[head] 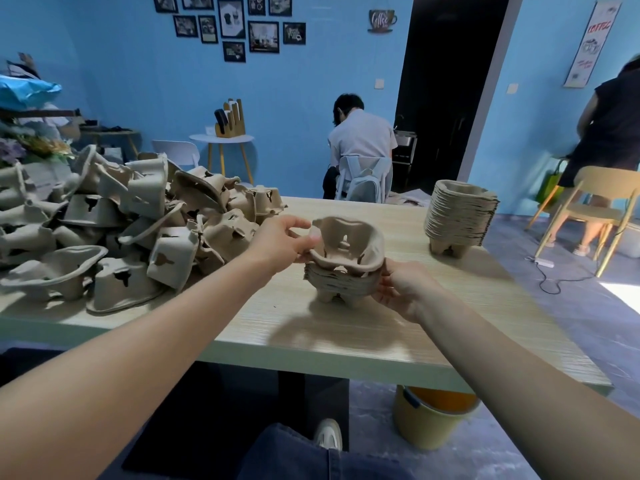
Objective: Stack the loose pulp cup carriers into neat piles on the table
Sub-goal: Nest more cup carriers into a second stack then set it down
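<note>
At the worktop centre, the top carrier sat tilted above the short pile, left hand pinching its near-left rim, right hand curled round the pile's right side.

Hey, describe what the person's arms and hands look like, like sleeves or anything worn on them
Both forearms are bare right up to the frame edge, with no sleeve in view. The left hand and right hand wear no gloves, and no watch, bracelet or ring shows on either wrist or on the fingers in view. Below the arms, dark blue trousers and a pale shoe are visible.
</note>
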